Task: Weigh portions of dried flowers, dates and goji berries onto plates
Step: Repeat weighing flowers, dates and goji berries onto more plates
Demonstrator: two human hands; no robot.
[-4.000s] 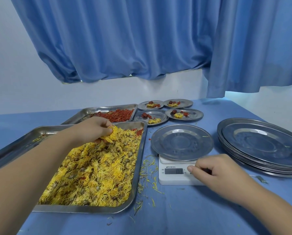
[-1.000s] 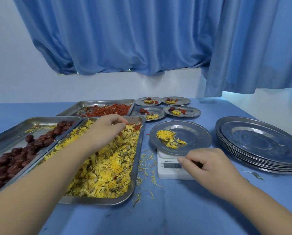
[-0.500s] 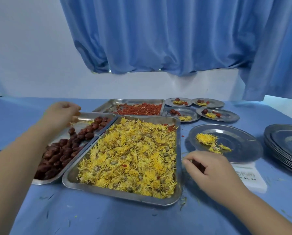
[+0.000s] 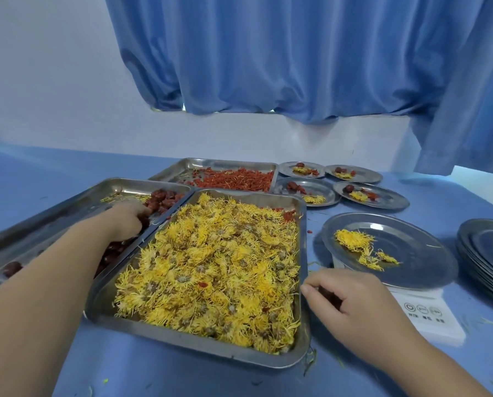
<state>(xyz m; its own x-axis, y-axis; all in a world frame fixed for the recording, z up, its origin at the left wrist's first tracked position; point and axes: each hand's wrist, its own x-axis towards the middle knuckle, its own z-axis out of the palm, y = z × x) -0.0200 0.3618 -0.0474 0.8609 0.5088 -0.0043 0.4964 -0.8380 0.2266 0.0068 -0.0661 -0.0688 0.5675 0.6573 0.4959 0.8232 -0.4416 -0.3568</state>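
Blue table (image 4: 39, 173): left hand (image 4: 126, 220) grasps dates (image 4: 165, 197); right hand (image 4: 351, 305) loosely curled.

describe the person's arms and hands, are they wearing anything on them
Nothing worn shows. The left hand and right hand are bare, with no gloves or watch, and both forearms are sleeveless to the frame edge.

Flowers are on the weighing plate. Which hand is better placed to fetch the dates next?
Left. The left hand is already in the date tray, fingers curled on the dates; the right hand rests by the scale.
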